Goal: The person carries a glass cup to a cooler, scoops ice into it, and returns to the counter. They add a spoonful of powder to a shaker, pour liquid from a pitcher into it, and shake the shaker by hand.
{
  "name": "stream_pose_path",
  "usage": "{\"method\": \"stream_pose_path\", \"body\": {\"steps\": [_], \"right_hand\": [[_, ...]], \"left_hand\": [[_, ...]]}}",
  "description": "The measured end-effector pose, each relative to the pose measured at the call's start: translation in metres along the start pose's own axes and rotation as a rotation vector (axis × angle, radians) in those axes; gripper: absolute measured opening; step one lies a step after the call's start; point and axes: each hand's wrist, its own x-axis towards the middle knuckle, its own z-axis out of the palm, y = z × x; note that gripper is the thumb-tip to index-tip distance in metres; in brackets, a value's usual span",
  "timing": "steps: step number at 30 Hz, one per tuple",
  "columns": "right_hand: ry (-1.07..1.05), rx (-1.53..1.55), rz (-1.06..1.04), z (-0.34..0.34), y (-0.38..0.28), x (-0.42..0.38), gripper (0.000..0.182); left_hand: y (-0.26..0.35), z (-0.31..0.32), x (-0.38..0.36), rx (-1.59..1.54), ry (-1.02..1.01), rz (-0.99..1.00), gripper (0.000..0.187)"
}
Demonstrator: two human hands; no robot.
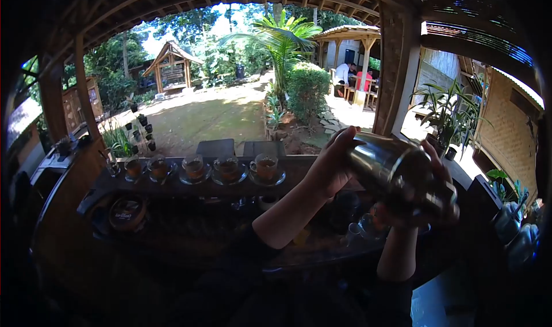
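Note:
A shiny metal shaker point(382, 161) is held up and tilted at the right of centre, over the dark counter. My left hand point(339, 163) is wrapped round its upper left end. At its lower right side my right hand point(434, 180) grips it, partly in shadow and hidden behind the metal. To the left, glass cups of brown drink stand on saucers in a row along the raised counter ledge; the nearest cup point(265, 167) is left of my left forearm. Below the shaker, a small glass point(353, 230) stands on the dark counter.
A round labelled container point(127, 213) lies at the lower left. Two dark stools or seats point(215, 148) show beyond the ledge. A wooden post point(394, 68) rises behind the shaker. Potted plants point(448, 117) and metal cans point(509, 220) are at the right. People sit under a distant shelter.

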Motion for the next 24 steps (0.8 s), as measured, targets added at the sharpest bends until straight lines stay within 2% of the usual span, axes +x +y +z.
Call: {"method": "stream_pose_path", "body": {"steps": [2,3,4,6,7,8,10,11,12,14,15,16,17,18,19,21,22,23,24], "right_hand": [[-0.043,-0.57,0.004,-0.008,0.034,-0.007,0.093],[-0.022,-0.116,0.289,0.006,0.051,-0.007,0.096],[-0.12,-0.288,0.191,0.003,0.056,-0.016,0.097],[-0.181,-0.088,-0.199,0.031,0.034,-0.002,0.085],[-0.239,0.033,-0.079,0.032,0.009,-0.004,0.073],[-0.299,0.156,0.051,0.031,-0.014,-0.013,0.061],[-0.281,0.049,-0.216,0.034,-0.027,-0.035,0.041],[-0.257,0.095,-0.111,0.035,-0.028,-0.047,0.043],[-0.059,0.137,-0.249,0.066,-0.013,-0.033,0.063],[-0.148,-0.148,-0.187,0.082,0.005,-0.007,0.084],[-0.108,-0.215,-0.029,0.078,0.035,-0.031,0.087],[-0.067,-0.288,0.126,0.079,0.066,-0.056,0.094],[-0.047,-0.224,0.292,0.096,0.06,-0.051,0.093],[-0.095,-0.202,0.057,0.109,0.054,-0.037,0.094],[-0.168,-0.144,-0.099,0.125,0.032,-0.019,0.086],[-0.301,0.002,-0.364,0.152,-0.011,0.002,0.071],[-0.36,0.087,-0.476,0.159,-0.03,0.002,0.064],[-0.417,0.064,-0.61,0.163,-0.052,0.002,0.06],[-0.475,0.041,-0.745,0.166,-0.066,0.001,0.056]], "left_hand": [[-0.002,-0.024,0.008,-0.066,0.093,-0.175,0.062],[-0.001,-0.029,0.003,-0.035,0.202,-0.223,0.063],[0.002,-0.029,-0.006,-0.031,0.201,-0.209,0.063],[0.012,-0.026,-0.019,-0.193,0.058,-0.153,0.061],[0.018,-0.027,-0.026,-0.178,-0.064,-0.103,0.058],[0.027,-0.018,-0.039,-0.111,-0.017,-0.043,0.056],[0.045,-0.008,-0.051,0.102,-0.235,0.236,0.057],[0.054,-0.009,-0.049,0.106,-0.266,0.235,0.057],[0.06,-0.021,-0.045,0.105,-0.18,0.175,0.054],[0.064,-0.054,-0.034,-0.055,-0.003,-0.012,0.049],[0.069,-0.07,-0.04,-0.128,-0.146,-0.16,0.044],[0.059,-0.068,-0.047,0.419,0.11,0.09,0.046],[0.061,-0.073,-0.06,0.154,0.199,-0.021,0.046],[0.068,-0.082,-0.072,-0.109,0.279,-0.127,0.047],[0.074,-0.092,-0.082,-0.204,0.189,-0.136,0.044],[0.096,-0.071,-0.12,-0.239,0.098,0.007,0.034],[0.104,-0.059,-0.137,-0.169,0.114,0.129,0.034],[0.109,-0.056,-0.154,-0.235,-0.03,0.201,0.037],[0.111,-0.06,-0.169,-0.169,-0.152,0.261,0.041]]}}
